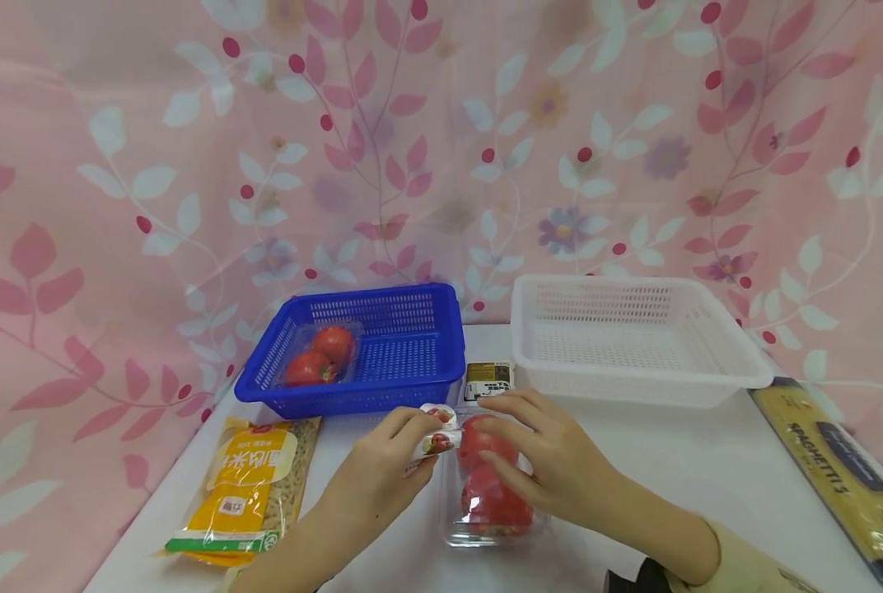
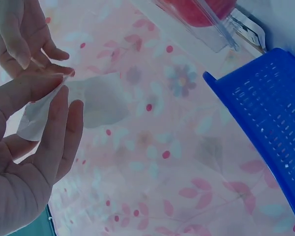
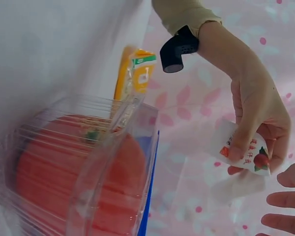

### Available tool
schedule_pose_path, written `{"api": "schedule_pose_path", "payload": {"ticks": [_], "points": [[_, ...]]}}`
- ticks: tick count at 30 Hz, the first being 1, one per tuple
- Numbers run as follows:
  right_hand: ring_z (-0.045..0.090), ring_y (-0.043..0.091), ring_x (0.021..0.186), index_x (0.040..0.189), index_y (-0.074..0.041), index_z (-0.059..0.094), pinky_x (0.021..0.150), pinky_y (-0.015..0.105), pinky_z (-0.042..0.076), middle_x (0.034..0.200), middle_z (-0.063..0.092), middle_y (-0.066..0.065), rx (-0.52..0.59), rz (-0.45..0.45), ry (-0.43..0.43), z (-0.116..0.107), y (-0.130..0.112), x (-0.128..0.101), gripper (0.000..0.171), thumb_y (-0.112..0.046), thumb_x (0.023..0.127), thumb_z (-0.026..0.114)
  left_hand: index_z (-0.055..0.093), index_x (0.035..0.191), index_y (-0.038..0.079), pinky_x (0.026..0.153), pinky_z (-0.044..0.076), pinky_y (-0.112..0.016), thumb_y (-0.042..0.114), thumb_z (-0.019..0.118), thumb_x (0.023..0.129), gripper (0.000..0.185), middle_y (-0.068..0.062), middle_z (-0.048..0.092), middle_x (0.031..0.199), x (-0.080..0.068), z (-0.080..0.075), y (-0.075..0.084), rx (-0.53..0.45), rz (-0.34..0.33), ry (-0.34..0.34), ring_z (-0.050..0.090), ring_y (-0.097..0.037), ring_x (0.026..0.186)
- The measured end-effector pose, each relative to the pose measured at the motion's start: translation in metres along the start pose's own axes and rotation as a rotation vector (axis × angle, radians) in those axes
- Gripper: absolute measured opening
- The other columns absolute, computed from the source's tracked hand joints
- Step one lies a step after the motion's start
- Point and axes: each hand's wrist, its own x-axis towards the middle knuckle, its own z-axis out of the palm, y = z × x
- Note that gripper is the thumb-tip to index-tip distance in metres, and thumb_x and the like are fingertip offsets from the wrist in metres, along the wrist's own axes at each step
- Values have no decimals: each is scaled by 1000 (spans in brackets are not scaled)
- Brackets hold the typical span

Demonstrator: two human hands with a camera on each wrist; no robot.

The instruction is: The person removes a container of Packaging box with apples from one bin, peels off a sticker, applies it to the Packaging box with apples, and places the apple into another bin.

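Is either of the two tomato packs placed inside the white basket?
No, one tomato pack sits inside the blue basket, and the other pack is on the white table.

Pink leaf-and-flower backdrop (image 1: 449,140) — fabric, it seems — hangs creased behind a white tabletop (image 1: 693,453).

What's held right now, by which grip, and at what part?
The left grip pinches a paper label around the middle of its printed part; the right grip holds nothing.
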Motion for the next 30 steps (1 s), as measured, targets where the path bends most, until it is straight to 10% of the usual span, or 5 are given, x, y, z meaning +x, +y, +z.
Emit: {"api": "schedule_pose_path", "payload": {"ticks": [12, 30], "points": [[55, 16, 99, 101, -12, 66, 83, 18, 44, 109, 61, 2, 200, -21, 9, -5, -1, -1, 17, -22, 88, 61, 61, 104, 7, 80, 48, -19, 2, 73, 74, 33, -6, 59, 100, 7, 7, 19, -22, 301, 109, 60, -14, 94], [54, 20, 103, 103, -15, 64, 86, 26, 46, 111, 59, 6, 386, 43, -28, -15, 3, -13, 21, -13, 83, 68, 61, 108, 7, 81, 47, -20, 14, 57, 91, 19, -7, 58, 107, 7, 15, 19, -106, 421, 130, 61, -16, 96]]}}
